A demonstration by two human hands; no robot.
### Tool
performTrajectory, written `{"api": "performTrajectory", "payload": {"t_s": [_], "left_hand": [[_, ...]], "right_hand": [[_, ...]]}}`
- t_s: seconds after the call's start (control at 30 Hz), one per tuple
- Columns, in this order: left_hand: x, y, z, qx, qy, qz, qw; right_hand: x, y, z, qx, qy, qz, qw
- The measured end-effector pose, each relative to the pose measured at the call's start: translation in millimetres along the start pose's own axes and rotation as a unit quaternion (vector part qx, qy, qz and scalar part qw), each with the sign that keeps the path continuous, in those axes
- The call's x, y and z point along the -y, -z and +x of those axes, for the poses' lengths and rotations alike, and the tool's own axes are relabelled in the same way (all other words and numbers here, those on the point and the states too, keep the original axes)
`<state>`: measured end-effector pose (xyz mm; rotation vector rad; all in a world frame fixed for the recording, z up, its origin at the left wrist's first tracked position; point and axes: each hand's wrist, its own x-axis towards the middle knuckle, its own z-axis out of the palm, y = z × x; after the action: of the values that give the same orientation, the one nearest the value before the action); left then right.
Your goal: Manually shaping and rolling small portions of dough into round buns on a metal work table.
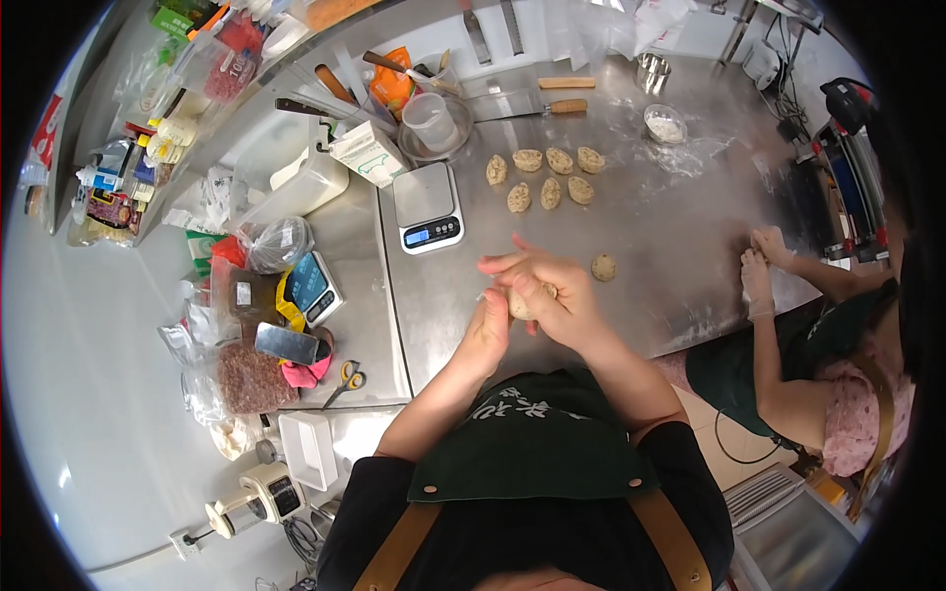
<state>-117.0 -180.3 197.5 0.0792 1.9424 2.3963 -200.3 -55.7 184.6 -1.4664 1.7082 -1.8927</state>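
Between my two palms, just above the steel worktable [443,305], sits a pale speckled dough ball [519,303]. My left hand [493,323] cups it from the left and below. Over its top and right side curves my right hand [555,293], covering part of it. A single round dough piece [604,267] lies just to the right of my hands. Farther back, several speckled dough pieces [551,192], pointed ovals in shape, lie in two rows.
Left of the rows stands a digital scale [426,207], with a carton [370,154] behind it. A bench scraper [507,105] and a bowl of flour [665,125] are at the back. At the right, a co-worker's gloved hands [759,271] rest by the table. Scissors [347,379] lie left.
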Motion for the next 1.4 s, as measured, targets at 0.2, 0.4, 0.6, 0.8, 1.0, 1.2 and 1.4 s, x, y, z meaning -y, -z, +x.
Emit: {"api": "performTrajectory", "payload": {"t_s": [0.2, 0.4, 0.6, 0.8, 1.0, 1.2, 1.4], "left_hand": [[1, 0, 0, -0.126, 0.007, 0.022, 0.992], [-10, 4, -3, 0.003, 0.104, -0.038, 0.994], [1, -1, -6, -0.070, 0.018, -0.006, 0.997], [-19, -6, -11, -0.013, 0.103, -0.164, 0.981], [-2, 10, -12, 0.012, 0.096, -0.079, 0.992], [-5, 11, -15, 0.058, 0.085, -0.190, 0.976], [7, 15, -19, -0.007, 0.116, -0.186, 0.976]], "right_hand": [[31, -25, 15, -0.237, -0.073, 0.159, 0.956], [4, 3, -3, 0.046, -0.061, 0.059, 0.995], [32, -31, 16, -0.226, -0.026, 0.046, 0.973], [22, -1, 8, 0.002, 0.016, -0.040, 0.999], [27, -20, 12, -0.176, -0.019, 0.040, 0.983], [21, -11, 8, -0.034, -0.009, -0.041, 0.999], [34, -31, 14, -0.152, -0.116, 0.066, 0.979]]}}
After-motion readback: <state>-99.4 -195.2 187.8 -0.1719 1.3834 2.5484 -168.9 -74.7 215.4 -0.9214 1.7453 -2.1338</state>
